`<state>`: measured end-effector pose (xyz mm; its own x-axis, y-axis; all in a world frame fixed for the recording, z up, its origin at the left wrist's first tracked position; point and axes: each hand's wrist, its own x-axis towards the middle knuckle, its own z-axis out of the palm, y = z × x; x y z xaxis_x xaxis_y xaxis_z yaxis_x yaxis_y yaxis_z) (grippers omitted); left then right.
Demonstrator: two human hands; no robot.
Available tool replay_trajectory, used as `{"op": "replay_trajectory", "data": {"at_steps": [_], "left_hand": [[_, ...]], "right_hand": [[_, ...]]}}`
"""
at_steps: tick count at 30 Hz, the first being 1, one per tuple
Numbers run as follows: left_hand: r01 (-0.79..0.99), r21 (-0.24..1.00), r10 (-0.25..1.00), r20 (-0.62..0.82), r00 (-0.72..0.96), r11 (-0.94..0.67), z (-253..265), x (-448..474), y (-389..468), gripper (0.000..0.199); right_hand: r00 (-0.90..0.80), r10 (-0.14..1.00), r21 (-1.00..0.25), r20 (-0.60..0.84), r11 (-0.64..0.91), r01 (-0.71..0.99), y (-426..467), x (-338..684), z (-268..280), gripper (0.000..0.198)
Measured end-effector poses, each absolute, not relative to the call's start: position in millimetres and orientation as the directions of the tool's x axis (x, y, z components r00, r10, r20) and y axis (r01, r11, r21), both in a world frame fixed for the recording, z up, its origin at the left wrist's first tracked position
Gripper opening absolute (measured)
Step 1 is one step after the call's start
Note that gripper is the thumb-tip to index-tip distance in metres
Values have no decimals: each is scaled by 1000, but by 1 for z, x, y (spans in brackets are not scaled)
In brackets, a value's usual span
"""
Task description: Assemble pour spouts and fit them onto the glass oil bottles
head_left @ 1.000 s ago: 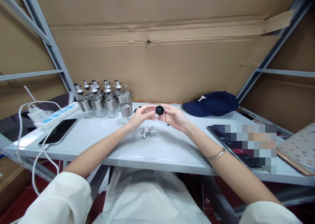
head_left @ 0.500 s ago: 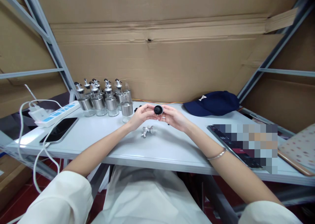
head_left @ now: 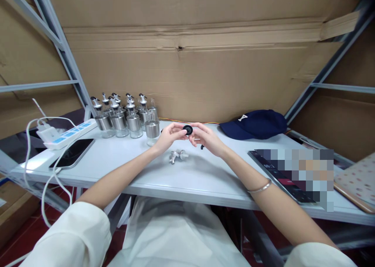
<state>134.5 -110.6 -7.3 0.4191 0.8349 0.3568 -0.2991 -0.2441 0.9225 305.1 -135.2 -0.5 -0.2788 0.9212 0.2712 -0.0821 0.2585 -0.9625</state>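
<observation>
Above the middle of the table, a small black round rubber stopper (head_left: 188,130) is between my two hands, its ring-shaped face toward me. My left hand (head_left: 170,138) pinches its left side with thumb and fingers. The curled fingers of my right hand (head_left: 209,140) close at its right edge, partly hiding their grip. On the tabletop just below lies a silver metal pourer spout (head_left: 178,156). Beside my left hand stands a glass bottle with a metal sleeve (head_left: 152,129) and no spout. A tiny black part (head_left: 202,147) rests under my right hand.
Several spouted bottles (head_left: 118,122) stand grouped at back left. A power strip (head_left: 72,134) with white cables and a phone (head_left: 72,153) lie left. At right are a navy cap (head_left: 254,124), a tablet-like device (head_left: 281,177) and a dotted case (head_left: 357,181). Cardboard (head_left: 205,75) backs the table.
The black stopper has turned, so its wider ring-shaped face now shows. My right fingers have shifted slightly away to the right, exposing the tiny black part more. The view has moved a little.
</observation>
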Motion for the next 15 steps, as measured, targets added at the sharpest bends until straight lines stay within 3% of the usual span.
{"op": "replay_trajectory", "data": {"at_steps": [3, 15], "left_hand": [[-268, 929, 826, 355, 439, -257, -9, 135, -111, 42], [-253, 920, 778, 388, 494, -298, -13, 134, -108, 41]], "right_hand": [[-311, 920, -970, 240, 243, -28, -139, 306, 1, 40], [-347, 883, -936, 317, 350, 35, -137, 305, -4, 27]]}}
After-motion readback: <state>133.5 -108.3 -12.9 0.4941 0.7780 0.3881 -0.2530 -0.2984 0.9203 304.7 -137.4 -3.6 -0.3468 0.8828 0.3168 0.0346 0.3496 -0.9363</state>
